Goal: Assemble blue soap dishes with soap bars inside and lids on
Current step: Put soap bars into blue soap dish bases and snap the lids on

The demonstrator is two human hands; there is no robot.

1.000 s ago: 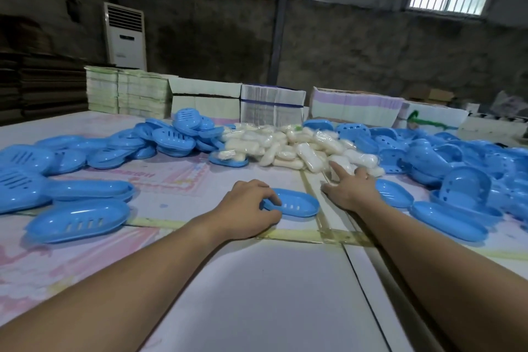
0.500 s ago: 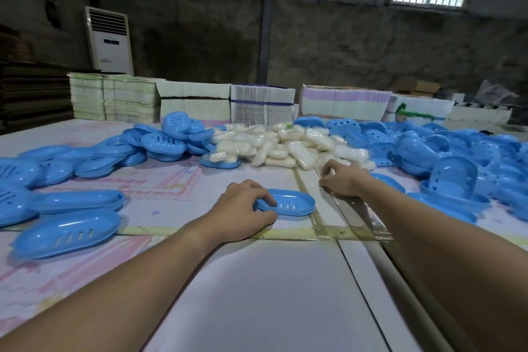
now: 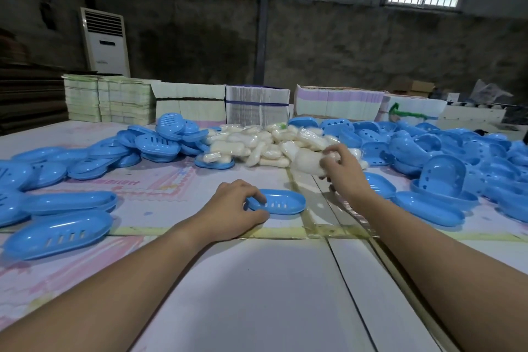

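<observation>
An empty blue soap dish (image 3: 281, 202) with drain slots lies on the table in front of me. My left hand (image 3: 231, 210) grips its left end, fingers curled over the rim. My right hand (image 3: 341, 166) holds a wrapped white soap bar (image 3: 307, 162), lifted just off the near edge of the soap pile (image 3: 263, 143). The bar is blurred and hangs up and to the right of the dish.
Blue lids (image 3: 160, 143) are heaped at the back left, with larger blue pieces (image 3: 58, 233) at the near left. Blue dish parts (image 3: 445, 157) crowd the right side. Stacks of flat cartons (image 3: 257, 106) line the table's far edge.
My right hand reached into the soap pile, closed on a wrapped bar and has lifted it clear. My left hand has stayed on the dish.
</observation>
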